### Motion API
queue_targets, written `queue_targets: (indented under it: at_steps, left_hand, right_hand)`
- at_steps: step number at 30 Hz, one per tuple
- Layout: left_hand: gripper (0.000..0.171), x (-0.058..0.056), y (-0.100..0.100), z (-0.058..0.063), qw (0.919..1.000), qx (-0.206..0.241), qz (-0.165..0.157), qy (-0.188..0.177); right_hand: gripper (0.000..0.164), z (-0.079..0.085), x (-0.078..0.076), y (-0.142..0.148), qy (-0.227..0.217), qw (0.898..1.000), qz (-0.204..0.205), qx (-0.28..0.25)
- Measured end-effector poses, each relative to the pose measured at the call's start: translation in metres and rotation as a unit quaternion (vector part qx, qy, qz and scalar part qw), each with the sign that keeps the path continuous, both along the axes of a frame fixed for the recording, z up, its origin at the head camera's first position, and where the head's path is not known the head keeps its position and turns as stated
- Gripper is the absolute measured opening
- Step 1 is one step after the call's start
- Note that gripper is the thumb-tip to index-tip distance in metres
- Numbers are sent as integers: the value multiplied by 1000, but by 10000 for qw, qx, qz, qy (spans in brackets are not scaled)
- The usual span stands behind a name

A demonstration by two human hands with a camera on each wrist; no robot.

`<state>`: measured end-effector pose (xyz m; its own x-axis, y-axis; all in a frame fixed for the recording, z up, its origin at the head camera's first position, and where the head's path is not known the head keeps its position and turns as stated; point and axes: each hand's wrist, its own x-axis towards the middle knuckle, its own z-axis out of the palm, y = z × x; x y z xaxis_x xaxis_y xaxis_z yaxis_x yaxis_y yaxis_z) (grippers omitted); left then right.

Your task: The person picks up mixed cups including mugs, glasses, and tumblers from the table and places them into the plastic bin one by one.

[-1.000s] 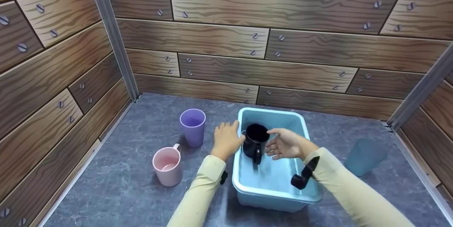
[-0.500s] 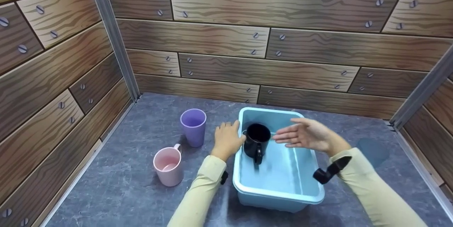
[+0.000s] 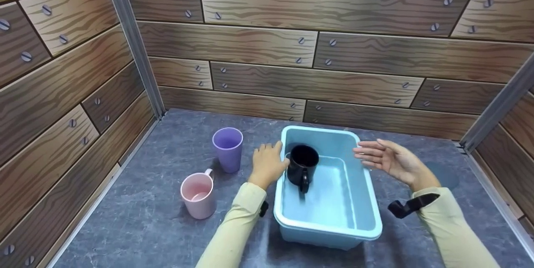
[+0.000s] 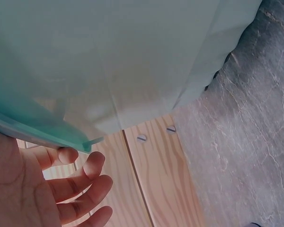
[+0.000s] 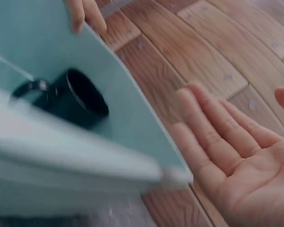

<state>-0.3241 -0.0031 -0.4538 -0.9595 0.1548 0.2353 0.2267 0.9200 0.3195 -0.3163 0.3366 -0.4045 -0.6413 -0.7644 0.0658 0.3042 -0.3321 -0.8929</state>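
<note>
A black mug (image 3: 297, 174) stands inside the light blue plastic tub (image 3: 321, 228), near its left wall, handle facing me. My left hand (image 3: 268, 165) holds the tub's left rim, thumb on the inner side; the left wrist view shows its fingers (image 4: 80, 203) bent beside the rim's corner. My right hand (image 3: 394, 160) is held up at the tub's right rim, empty, palm turned to the left, fingers straight. In the right wrist view the mug (image 5: 68, 101) lies beyond the tub's near rim, away from that hand (image 5: 246, 165).
Left of the tub, a pink mug (image 3: 199, 205) and a purple cup (image 3: 229, 155) stand on the grey marbled table (image 3: 137, 201). A blue-teal cup (image 3: 445, 176) is partly hidden behind my right arm. Wood-patterned walls (image 3: 258, 46) enclose the table.
My right hand has moved away from the black mug, rightward to the tub's right rim, and its fingers have straightened. The left hand stays on the left rim; the mug has not moved.
</note>
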Motion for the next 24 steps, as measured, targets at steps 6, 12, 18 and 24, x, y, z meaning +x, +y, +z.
queue_targets:
  at_steps: [6,12,18,24]
  left_hand:
    - [46,2,0,1,9998,75,-47,192]
    - [50,1,-1,0,10000,74,-16,31]
    - [49,0,-1,-1,10000,-29,-4,71]
    - [48,-1,0,-1,10000,-9,0,31]
  right_hand:
    - [46,-22,1,12,-193,9922,-1225,87]
    - [36,-37,4,8,-422,9611,-2666,586]
    - [30,-42,8,-10,-602,9236,-3527,1377]
    - [26,-45,11,-27,-375,8984,-3979,1821]
